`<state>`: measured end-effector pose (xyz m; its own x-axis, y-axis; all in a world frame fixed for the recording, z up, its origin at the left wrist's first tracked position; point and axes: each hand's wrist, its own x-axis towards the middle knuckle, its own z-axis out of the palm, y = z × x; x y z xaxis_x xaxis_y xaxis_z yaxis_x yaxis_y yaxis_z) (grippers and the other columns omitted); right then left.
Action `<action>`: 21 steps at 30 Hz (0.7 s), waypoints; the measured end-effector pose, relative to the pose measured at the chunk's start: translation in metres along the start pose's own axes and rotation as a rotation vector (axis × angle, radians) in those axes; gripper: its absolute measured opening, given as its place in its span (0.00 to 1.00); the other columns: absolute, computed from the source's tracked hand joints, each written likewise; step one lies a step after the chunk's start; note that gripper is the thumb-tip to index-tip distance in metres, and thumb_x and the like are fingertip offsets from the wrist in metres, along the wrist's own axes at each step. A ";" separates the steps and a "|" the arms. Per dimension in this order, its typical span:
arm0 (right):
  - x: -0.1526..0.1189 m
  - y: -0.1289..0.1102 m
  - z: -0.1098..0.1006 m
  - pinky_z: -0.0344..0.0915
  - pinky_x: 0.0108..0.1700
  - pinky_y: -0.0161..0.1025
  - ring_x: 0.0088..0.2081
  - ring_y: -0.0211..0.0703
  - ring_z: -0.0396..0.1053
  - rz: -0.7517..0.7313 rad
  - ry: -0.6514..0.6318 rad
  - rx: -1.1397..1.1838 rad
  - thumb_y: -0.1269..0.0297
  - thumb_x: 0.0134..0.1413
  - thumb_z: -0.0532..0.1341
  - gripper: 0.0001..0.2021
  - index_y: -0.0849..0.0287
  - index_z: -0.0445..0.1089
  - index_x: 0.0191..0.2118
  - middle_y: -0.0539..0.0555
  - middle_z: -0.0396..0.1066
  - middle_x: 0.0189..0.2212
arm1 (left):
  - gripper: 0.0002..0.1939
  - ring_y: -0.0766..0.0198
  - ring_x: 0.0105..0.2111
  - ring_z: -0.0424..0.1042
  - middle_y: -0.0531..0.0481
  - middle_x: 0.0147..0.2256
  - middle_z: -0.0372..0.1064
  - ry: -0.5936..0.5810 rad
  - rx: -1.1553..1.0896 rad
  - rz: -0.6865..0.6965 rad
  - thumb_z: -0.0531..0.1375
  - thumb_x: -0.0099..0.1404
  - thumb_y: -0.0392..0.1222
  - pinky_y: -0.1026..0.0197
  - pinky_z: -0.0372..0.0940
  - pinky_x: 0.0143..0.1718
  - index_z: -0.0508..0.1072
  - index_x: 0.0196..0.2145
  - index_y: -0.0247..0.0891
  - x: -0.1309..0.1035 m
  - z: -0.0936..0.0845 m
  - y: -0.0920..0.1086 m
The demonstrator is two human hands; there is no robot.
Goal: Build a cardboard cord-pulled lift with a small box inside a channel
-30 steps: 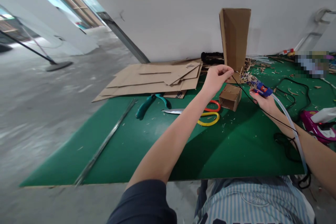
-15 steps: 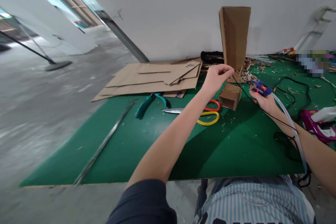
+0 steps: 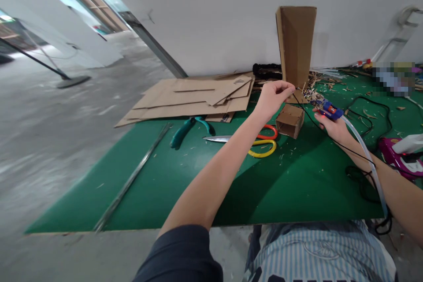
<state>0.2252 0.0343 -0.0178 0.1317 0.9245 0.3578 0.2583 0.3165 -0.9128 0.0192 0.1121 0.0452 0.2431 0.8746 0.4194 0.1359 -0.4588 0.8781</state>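
A: What lies around our left hand [image 3: 276, 94]?
B: Behind its grip stands our upright carton [image 3: 297, 46]; just before it, slightly right, our small box [image 3: 290, 121] sits on the table [image 3: 291, 198].
A: And left of that grip?
B: We have scissors [image 3: 264, 153] nearer us, partly behind our forearm, then pliers [image 3: 180, 134], with cardboard sheets [image 3: 188, 94] behind those.
A: Rightward?
B: Our right hand [image 3: 333, 127] holds the glue gun [image 3: 332, 111]; a cord [image 3: 306, 113] runs from our left fingertips across our right forearm.

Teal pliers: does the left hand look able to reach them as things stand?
Probably yes: the pliers lie uncovered on the green table, though the left hand appears to be pinching the black cord.
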 end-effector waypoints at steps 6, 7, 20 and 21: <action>0.000 -0.002 0.000 0.71 0.48 0.50 0.41 0.51 0.74 0.024 -0.020 0.019 0.54 0.52 0.64 0.13 0.56 0.76 0.40 0.53 0.77 0.34 | 0.08 0.69 0.25 0.67 0.51 0.26 0.70 -0.018 -0.012 -0.014 0.63 0.61 0.44 0.65 0.63 0.28 0.78 0.31 0.35 0.000 0.000 0.002; 0.000 -0.003 0.000 0.71 0.48 0.50 0.41 0.51 0.74 0.029 -0.016 0.023 0.54 0.52 0.64 0.14 0.56 0.76 0.40 0.54 0.77 0.34 | 0.08 0.70 0.25 0.67 0.51 0.26 0.70 -0.019 -0.018 -0.019 0.63 0.61 0.43 0.65 0.63 0.28 0.78 0.31 0.35 0.000 0.001 0.003; 0.014 0.002 -0.005 0.69 0.36 0.46 0.30 0.45 0.67 0.021 0.260 -0.115 0.46 0.55 0.61 0.19 0.56 0.71 0.42 0.52 0.71 0.30 | 0.08 0.73 0.27 0.68 0.51 0.27 0.71 -0.056 -0.234 -0.134 0.63 0.65 0.42 0.69 0.65 0.29 0.75 0.32 0.35 -0.004 0.005 0.011; 0.018 0.005 -0.009 0.69 0.36 0.46 0.30 0.45 0.67 -0.007 0.285 -0.153 0.46 0.56 0.60 0.18 0.56 0.71 0.43 0.52 0.71 0.30 | 0.08 0.73 0.27 0.68 0.51 0.27 0.71 -0.065 -0.268 -0.141 0.64 0.65 0.43 0.70 0.65 0.29 0.75 0.32 0.35 -0.005 0.005 0.014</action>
<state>0.2375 0.0503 -0.0147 0.3867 0.8185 0.4248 0.3983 0.2673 -0.8775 0.0247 0.1005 0.0541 0.3020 0.9110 0.2808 -0.0830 -0.2683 0.9597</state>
